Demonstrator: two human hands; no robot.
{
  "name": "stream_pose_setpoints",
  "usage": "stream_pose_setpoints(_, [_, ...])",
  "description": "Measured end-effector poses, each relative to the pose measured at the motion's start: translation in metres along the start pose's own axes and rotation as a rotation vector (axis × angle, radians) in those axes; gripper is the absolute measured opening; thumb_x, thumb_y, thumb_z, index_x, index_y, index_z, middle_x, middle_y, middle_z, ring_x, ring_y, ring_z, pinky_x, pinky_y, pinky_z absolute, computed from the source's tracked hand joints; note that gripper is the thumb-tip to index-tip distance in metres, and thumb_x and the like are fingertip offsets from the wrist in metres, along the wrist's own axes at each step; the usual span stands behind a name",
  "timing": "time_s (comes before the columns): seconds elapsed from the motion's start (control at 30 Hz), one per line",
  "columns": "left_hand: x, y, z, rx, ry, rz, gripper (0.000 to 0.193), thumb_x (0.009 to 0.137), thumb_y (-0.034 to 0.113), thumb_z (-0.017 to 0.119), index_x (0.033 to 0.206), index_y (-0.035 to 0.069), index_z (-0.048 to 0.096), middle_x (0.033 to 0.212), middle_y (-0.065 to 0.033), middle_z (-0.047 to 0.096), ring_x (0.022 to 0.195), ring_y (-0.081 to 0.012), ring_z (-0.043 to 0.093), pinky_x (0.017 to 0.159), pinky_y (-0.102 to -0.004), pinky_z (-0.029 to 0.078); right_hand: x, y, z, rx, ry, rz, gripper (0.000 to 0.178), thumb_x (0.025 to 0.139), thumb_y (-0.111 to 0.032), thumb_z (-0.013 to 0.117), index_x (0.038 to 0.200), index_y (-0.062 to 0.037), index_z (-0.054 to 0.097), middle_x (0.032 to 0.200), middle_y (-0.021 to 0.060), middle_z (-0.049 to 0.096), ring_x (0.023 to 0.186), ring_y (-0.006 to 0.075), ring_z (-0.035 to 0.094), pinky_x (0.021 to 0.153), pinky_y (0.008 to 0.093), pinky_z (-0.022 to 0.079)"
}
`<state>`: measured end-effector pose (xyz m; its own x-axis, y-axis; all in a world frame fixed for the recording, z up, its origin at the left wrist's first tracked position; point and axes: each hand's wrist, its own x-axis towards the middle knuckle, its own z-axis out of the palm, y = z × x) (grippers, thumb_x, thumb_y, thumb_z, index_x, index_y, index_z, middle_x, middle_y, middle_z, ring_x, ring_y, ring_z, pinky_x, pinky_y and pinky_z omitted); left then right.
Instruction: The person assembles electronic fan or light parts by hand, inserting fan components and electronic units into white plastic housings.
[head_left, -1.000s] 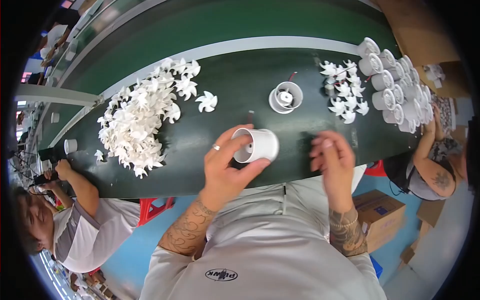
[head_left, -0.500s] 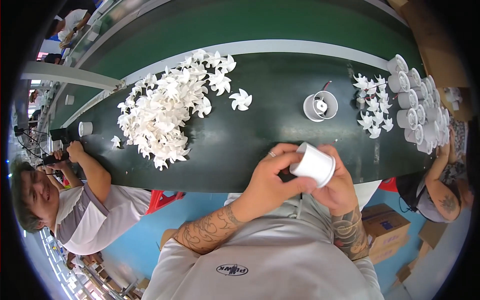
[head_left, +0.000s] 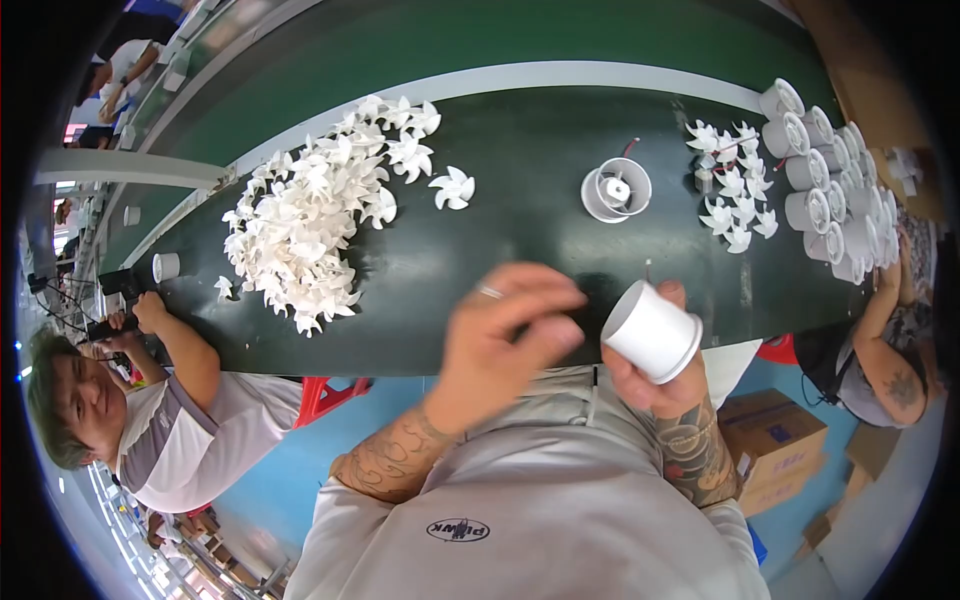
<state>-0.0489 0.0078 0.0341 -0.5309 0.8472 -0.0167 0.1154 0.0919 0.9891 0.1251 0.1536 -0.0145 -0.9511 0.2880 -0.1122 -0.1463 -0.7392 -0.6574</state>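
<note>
My right hand [head_left: 668, 392] is closed round a white plastic cup-shaped housing [head_left: 652, 332], tilted with its flanged end toward the lower right. My left hand [head_left: 512, 330] is off to the housing's left, slightly blurred, fingers apart and nothing visible in it. Beyond my hands, another white housing [head_left: 597, 200] stands on the dark green table with a small fan-like centre inside. A single white fan blade wheel [head_left: 453, 188] lies left of it, beside a large heap of white fan wheels [head_left: 300, 220].
More fan wheels [head_left: 733, 185] with dark motors and wires lie at the right. Many white housings [head_left: 815, 170] are stacked at the far right. A person [head_left: 180, 420] sits at the left; another person's arm [head_left: 885, 350] reaches in at right. Cardboard boxes [head_left: 770, 440] stand below.
My left hand has let go of the housing and moved left. My right hand now holds it alone, shifted slightly right. The whole view has shifted a little.
</note>
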Motion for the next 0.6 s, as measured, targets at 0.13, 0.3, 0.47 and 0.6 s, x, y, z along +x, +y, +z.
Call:
stream_pose_setpoints(0.13, [0.033, -0.012, -0.038, 0.596, 0.443, 0.045, 0.029, 0.083, 0.008, 0.070, 0.111, 0.003, 0.068, 0.110, -0.0110, 0.064, 0.091, -0.0227, 0.063, 0.074, -0.0321, 0.052, -0.002, -0.016, 0.015, 0.471, 0.037, 0.063, 0.045, 0.093, -0.019, 0.059, 0.133, -0.0207, 0.039, 0.093, 0.0277, 0.057, 0.042, 0.0215, 0.046, 0.043, 0.0259, 0.036])
stream_pose_setpoints(0.3, [0.051, -0.031, -0.047, 1.061, 0.347, 0.224, 0.029, 0.085, 0.009, 0.068, 0.113, 0.003, 0.066, 0.105, -0.0142, 0.065, 0.085, -0.0302, 0.064, 0.072, -0.0379, 0.053, -0.002, -0.019, 0.005, 0.380, -0.056, 0.049, 0.037, 0.098, -0.024, 0.053, 0.132, -0.0332, 0.042, 0.094, 0.0237, 0.055, 0.050, 0.0191, 0.050, 0.043, 0.0265, 0.041])
stream_pose_setpoints(0.47, [0.053, -0.035, -0.049, 1.011, 0.317, 0.273, 0.023, 0.083, 0.006, 0.067, 0.107, 0.005, 0.066, 0.092, -0.0123, 0.066, 0.081, -0.0316, 0.063, 0.070, -0.0408, 0.052, -0.008, -0.014, 0.001, 0.527, -0.126, 0.022, 0.035, 0.098, -0.028, 0.055, 0.131, -0.0343, 0.046, 0.096, 0.0169, 0.054, 0.065, 0.0181, 0.051, 0.049, 0.0290, 0.043])
stream_pose_setpoints(0.6, [0.044, -0.023, -0.048, 0.664, 0.282, 0.083, 0.018, 0.084, -0.001, 0.065, 0.102, 0.002, 0.066, 0.082, -0.0104, 0.064, 0.066, -0.0192, 0.062, 0.060, -0.0295, 0.048, -0.005, -0.012, -0.010, 0.752, -0.268, 0.093, 0.036, 0.096, -0.030, 0.058, 0.130, -0.0305, 0.048, 0.097, 0.0128, 0.055, 0.074, 0.0189, 0.054, 0.051, 0.0301, 0.043])
